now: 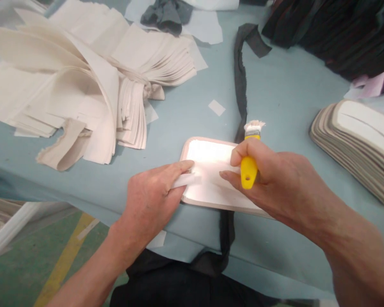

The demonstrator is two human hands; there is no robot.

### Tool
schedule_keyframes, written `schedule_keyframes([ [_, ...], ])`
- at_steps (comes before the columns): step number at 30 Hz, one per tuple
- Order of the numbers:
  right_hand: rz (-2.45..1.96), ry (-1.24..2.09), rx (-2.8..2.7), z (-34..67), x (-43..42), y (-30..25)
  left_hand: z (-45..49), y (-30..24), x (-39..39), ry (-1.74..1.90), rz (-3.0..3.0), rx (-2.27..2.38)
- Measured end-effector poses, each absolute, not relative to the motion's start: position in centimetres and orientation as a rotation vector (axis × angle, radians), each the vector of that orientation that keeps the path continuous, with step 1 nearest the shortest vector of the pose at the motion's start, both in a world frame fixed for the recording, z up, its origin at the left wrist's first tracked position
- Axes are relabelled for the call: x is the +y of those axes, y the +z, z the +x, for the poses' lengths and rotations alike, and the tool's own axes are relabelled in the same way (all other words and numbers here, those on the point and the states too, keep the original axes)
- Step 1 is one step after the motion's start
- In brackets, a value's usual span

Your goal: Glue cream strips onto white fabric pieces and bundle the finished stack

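Note:
A flat white panel with rounded corners and a beige rim (208, 149) lies on the table in front of me. My left hand (156, 192) is at its left end, pinching a narrow white strip (182, 181) between thumb and fingers, over the panel's edge. Gripped in my right hand (269, 175) is a paintbrush (248, 170) with a yellow handle. Its bristles, coated with something whitish, point away from me, above the panel's far edge. Thumb and forefinger of that hand are close to the panel's surface; I cannot tell whether they touch it. My right hand hides the panel's right part.
Beige fabric sheets (92, 76) are heaped at the left. On the right stands a stack of similar panels (355, 149); dark fabric (339, 34) is piled behind it. A black cloth strip (240, 81) runs under the panel. The blue-green table (179, 115) holds a small white scrap (216, 107).

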State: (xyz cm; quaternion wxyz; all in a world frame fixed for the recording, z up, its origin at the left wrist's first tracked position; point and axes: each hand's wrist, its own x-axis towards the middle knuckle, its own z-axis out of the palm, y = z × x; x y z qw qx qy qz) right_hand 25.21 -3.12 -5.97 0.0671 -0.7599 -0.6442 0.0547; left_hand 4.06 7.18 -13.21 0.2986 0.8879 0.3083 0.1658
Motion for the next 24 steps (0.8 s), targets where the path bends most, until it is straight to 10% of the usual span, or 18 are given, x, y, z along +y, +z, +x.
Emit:
schedule_keyframes([
  [24, -2.569, 0.113, -1.423, 32.7, -11.8, -8.0, 4.4, -12.2, 6.7, 0.369, 2.434, 1.029],
])
